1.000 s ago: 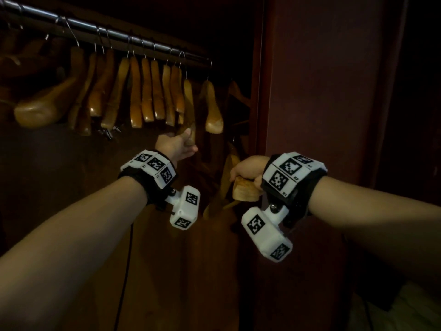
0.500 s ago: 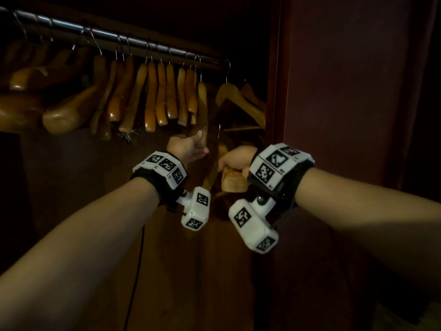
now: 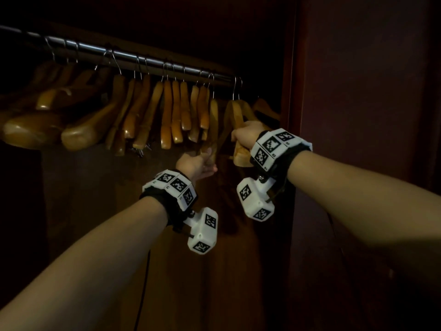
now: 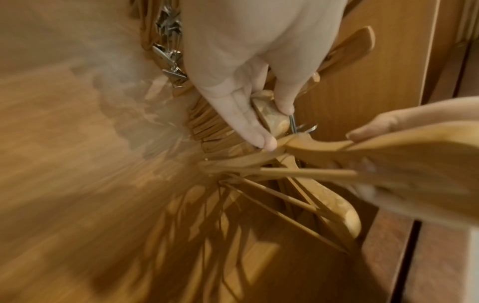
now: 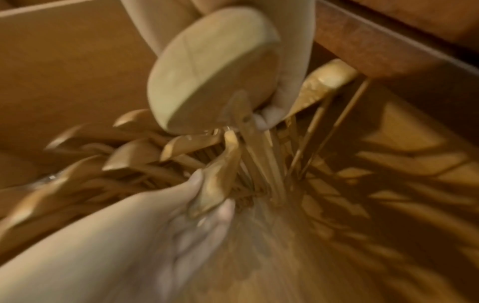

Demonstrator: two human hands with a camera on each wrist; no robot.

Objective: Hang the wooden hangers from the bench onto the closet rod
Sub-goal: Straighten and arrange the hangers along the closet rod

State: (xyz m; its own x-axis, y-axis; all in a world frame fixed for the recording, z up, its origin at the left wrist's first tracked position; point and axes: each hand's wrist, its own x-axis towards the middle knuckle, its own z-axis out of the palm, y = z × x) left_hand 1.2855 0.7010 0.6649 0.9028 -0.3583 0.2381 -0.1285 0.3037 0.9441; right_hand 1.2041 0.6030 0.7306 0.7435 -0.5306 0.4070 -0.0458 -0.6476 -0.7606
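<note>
Here both hands grip hangers: right hand [image 3: 245, 136] its hanger [image 3: 238, 130], left hand [image 3: 195, 164] a crowded neighbour [image 3: 213, 130].

The right hand [image 5: 282, 67] curls round the broad pale end of a wooden hanger [image 5: 210, 80], near and high in the blurred picture. Lower left, the left hand [image 5: 145, 231] grips the end of another hanger [image 5: 220, 176]. Beyond them more hanger ends [image 5: 134, 155] crowd together, with shadows on the wood panel [image 5: 401, 164] at right
</note>
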